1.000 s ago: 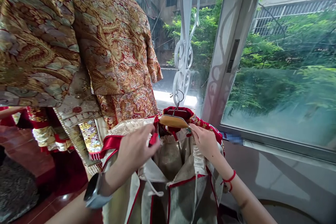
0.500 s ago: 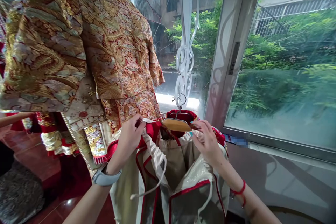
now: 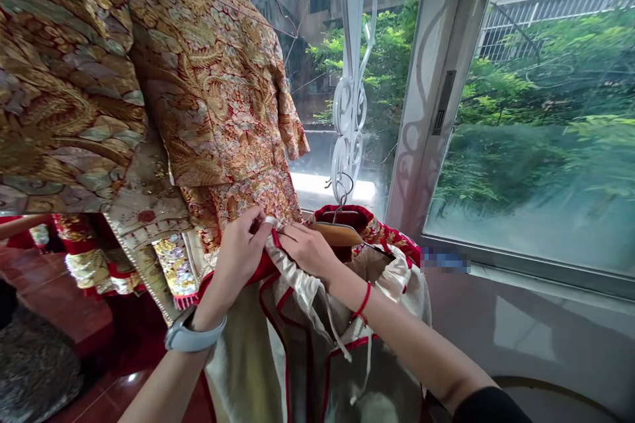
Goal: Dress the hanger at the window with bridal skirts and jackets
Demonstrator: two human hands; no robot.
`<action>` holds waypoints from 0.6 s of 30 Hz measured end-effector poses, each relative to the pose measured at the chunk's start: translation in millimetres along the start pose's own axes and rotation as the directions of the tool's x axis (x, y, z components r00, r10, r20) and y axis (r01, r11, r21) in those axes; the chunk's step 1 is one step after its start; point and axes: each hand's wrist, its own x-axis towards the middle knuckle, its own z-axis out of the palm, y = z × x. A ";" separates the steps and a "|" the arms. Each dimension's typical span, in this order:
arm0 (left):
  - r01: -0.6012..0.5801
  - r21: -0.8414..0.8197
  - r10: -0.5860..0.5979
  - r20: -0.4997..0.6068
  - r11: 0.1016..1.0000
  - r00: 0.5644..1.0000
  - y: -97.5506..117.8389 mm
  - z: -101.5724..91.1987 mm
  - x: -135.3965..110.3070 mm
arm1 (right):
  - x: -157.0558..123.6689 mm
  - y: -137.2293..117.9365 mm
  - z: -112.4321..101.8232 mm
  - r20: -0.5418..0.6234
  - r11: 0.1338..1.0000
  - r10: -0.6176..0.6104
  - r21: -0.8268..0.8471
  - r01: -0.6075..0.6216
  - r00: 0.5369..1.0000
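Observation:
A cream skirt with red piping and a gathered satin waistband hangs in front of me, its drawstring ends dangling. My left hand pinches the left part of that waistband, where a red strip shows. Right beside it, my right hand has its fingers closed at the same spot, touching the band; the fingertips are partly hidden. Behind the skirt's top sits a wooden-armed hanger with a metal hook, and a red embroidered garment hangs there too.
Gold embroidered jackets hang close on the left, over more red and cream garments. White scrolled ironwork stands before the window. The window frame and sill are at right. Grey fur lies at lower left.
My right hand has left the waistband's right side and moved left across the hanger to meet my left hand. The left hand still holds the band. The view has shifted slightly.

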 end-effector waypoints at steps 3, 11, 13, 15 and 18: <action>-0.016 0.124 0.016 0.005 0.992 1.000 9.2 -3.6 0.7 | -5.5 -15.2 -1.8 0.020 0.960 0.227 0.165 -0.227 0.974; -0.024 0.294 0.016 0.031 0.956 0.999 18.3 -4.8 4.4 | -20.5 -26.9 -13.1 0.025 0.643 0.349 0.720 -0.259 0.937; -0.025 0.292 0.021 0.017 0.956 1.000 19.9 -5.1 4.5 | -17.7 -24.5 -9.5 -0.001 0.654 0.371 0.710 -0.261 0.929; -0.019 0.255 0.015 0.016 0.967 1.000 21.6 -6.8 4.2 | -16.1 -18.6 -4.9 0.014 0.620 0.352 0.745 -0.245 0.936; 0.007 0.200 -0.005 -0.015 0.980 1.000 24.1 -11.2 4.0 | -16.6 -9.5 12.0 0.045 0.519 0.289 0.832 -0.196 0.956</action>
